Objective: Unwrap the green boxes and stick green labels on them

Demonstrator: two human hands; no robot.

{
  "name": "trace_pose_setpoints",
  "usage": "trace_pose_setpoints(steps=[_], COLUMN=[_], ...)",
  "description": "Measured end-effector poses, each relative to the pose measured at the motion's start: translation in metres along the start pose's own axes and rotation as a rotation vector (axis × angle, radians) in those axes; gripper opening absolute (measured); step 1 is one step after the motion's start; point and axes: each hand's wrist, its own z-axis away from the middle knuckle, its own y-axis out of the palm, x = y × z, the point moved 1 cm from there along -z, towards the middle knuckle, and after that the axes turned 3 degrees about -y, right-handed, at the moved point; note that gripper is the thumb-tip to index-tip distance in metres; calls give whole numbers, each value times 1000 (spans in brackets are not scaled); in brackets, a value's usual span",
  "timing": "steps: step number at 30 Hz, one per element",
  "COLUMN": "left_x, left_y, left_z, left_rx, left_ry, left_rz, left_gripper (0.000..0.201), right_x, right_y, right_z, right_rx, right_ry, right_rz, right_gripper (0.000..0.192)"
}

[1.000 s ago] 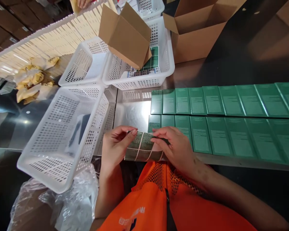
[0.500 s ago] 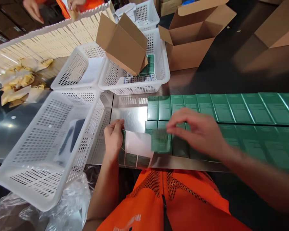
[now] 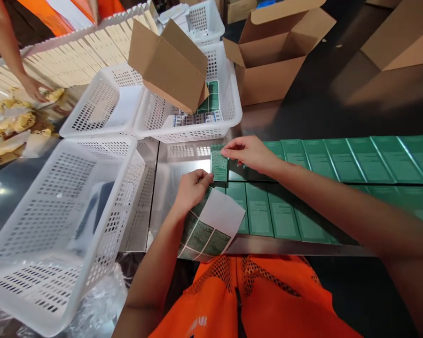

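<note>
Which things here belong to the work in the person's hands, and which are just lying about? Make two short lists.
In use:
left hand holding the sticker sheet
right hand pressing a green sticker
rows of green boxes

Lying about:
white baskets
cardboard boxes
yellow packets
clear plastic bag

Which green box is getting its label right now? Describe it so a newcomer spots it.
Find the two rows of green boxes on the steel table. Take the far row's leftmost box. Only this one has the right hand pressing a sticker on it.
</note>
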Motion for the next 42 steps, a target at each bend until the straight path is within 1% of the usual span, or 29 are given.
trace_pose_setpoints(steps=[3,5,10,16,22,28,30,31,34,35,36,38,40,41,42], left_x=[0,0,-2,-8,-9,-10,-11,-12,-9,-6,-4,0,1,0,-2], left_y=[5,8,11,13,14,12,11,11,9,7,5,-1,-10,-16,-21], left_z=[-3,-4,-5,-4,-7,-11,-13,-14,-13,-11,-9,0,11,18,25], left_rx=[-22,-46,-74,-83,-81,-62,-39,-18,43,49,38,-45,-194,-278,-356], left_ry=[-5,-13,-42,-69,-81,-67,-79,-82,-84,-86,-87,-91,-87,-83,-75], left_rz=[-105,-185,-282,-340,-361,-364,-394,-410,-422,-409,-390,-342,-303,-289,-277], left_gripper=[28,28,28,25,25,27,27,29,40,44,46,48,47,47,48], right_x=[-8,-11,-12,-17,-22,-26,-28,-28,-30,-31,-31,-30,-25,-20,-15], right_y=[2,3,6,8,11,13,14,15,16,16,15,12,9,7,7], right_z=[-6,-9,-11,-12,-12,-11,-9,-8,-9,-11,-13,-16,-10,-2,10], right_rx=[-42,-67,-94,-113,-141,-138,-165,-199,-304,-316,-313,-276,-219,-180,-138], right_ry=[-87,-121,-121,-158,-190,-204,-231,-246,-266,-264,-254,-200,-116,-97,-111], right_rz=[172,278,430,493,500,495,512,516,506,500,498,477,383,313,240], right_gripper=[7,5,3,3,3,4,5,9,40,44,43,31,23,22,22])
